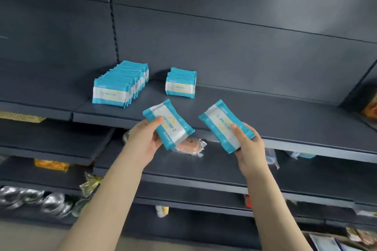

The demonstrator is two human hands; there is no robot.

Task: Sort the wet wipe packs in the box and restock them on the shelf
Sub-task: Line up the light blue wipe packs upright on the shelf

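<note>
1. Up on the dark shelf (pixel 265 112), a long row of wipe packs (pixel 118 87) stands on edge. The packs are blue and white. The row is at about 10 o'clock from the hands.
2. A short row of packs (pixel 180 82) of the same kind stands at 3 o'clock from the long row. There is a gap between the two rows.
3. The left hand (pixel 145 138) holds one wipe pack (pixel 169 124) in front of the shelf edge. The thumb presses on top and the fingers curl under it.
4. The right hand (pixel 247 144) holds a second wipe pack (pixel 222 126) the same way, thumb on top and fingers under.
5. Both held packs tilt, with their far ends toward 11 o'clock. They do not touch. The second one is at 3 o'clock from the first.
6. A pink wrapped thing (pixel 188 145) lies on the lower shelf (pixel 204 171), at 5 o'clock from the left hand's pack.
7. Some shiny silver things (pixel 34 199) sit at 8 o'clock in the picture. They are too blurry to tell what they are.
</note>
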